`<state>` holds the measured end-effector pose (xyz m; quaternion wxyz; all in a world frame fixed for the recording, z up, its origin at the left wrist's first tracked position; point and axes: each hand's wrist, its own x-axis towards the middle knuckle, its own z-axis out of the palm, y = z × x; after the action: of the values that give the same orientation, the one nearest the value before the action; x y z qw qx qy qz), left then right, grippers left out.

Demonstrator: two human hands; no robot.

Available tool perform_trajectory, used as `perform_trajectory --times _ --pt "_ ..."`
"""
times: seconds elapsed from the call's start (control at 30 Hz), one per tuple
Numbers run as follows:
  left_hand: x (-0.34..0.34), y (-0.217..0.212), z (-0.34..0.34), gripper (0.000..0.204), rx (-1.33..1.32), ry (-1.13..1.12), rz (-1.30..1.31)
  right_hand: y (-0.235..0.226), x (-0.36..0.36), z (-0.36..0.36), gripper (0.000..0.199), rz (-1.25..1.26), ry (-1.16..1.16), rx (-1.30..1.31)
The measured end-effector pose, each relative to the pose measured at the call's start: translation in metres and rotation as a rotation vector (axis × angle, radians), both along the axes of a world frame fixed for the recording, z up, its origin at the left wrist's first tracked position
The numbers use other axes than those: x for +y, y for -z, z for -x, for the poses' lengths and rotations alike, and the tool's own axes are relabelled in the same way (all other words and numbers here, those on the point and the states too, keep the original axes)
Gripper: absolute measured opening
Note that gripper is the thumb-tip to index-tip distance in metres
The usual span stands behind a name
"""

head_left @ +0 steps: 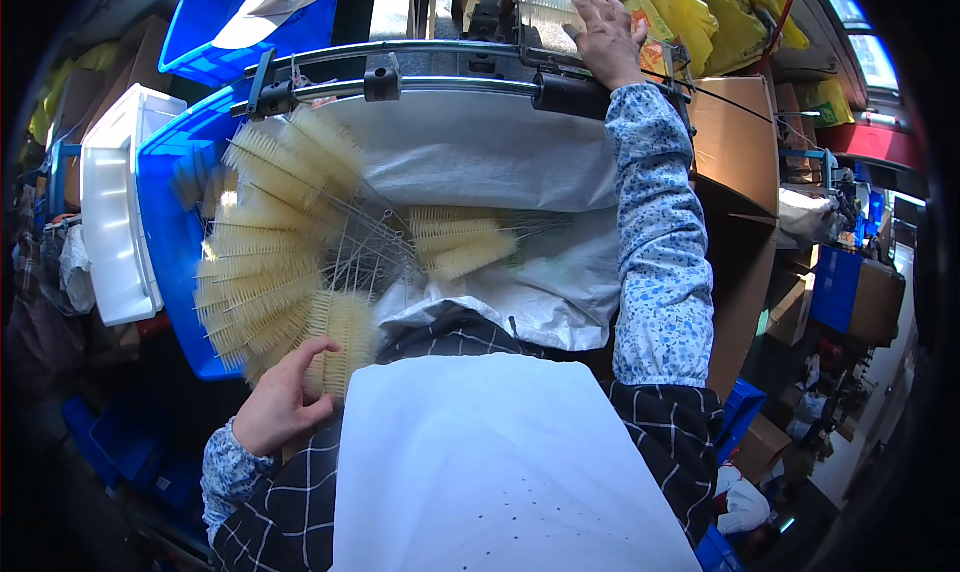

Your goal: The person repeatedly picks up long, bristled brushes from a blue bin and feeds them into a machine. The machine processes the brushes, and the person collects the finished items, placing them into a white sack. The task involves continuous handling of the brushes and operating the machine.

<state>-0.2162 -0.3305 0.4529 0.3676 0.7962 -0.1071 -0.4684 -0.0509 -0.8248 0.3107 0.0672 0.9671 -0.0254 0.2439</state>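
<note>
Many pale-yellow bristle brushes (265,252) with twisted wire stems lie fanned out at my left, their looped wire ends pointing inward. My left hand (285,402) is at the near end of the fan, thumb and forefinger apart in a C shape at the edge of the nearest brush (343,337). At the far side, my right hand (608,42) reaches to the machine (480,22), its fingers spread beside a pale bristled piece (550,14). A smaller group of brushes (455,240) rests on a white woven sheet (500,162) between my arms.
Two metal bars (440,84) with black collars cross in front of the machine. A blue bin (165,232) and a white plastic tub (115,202) stand at the left. Cardboard boxes (735,142) are at the right, with yellow bags (690,17) behind.
</note>
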Motion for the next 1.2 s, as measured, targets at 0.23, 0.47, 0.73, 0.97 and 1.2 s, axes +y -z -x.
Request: perform_trajectory --times 0.23,0.47,0.73,0.97,1.2 --pt "-0.008 -0.031 -0.027 0.028 -0.079 -0.028 -0.134 -0.019 -0.013 0.044 0.048 -0.154 0.285 0.088" --pt "0.003 -0.052 -0.045 0.029 -0.576 -0.158 0.102 -0.009 -0.012 0.036 0.04 -0.479 0.183 0.01" --pt "0.023 -0.064 -0.045 0.034 -0.731 -0.276 0.125 -0.011 0.018 0.023 0.037 -0.444 0.166 -0.026" --pt "0.019 -0.065 -0.043 0.035 -0.712 -0.335 0.199 -0.028 0.05 0.015 0.031 -0.426 0.193 -0.006" --pt "0.017 -0.055 -0.045 0.036 -0.759 -0.306 0.218 -0.032 0.106 -0.003 0.035 -0.435 0.245 0.1"
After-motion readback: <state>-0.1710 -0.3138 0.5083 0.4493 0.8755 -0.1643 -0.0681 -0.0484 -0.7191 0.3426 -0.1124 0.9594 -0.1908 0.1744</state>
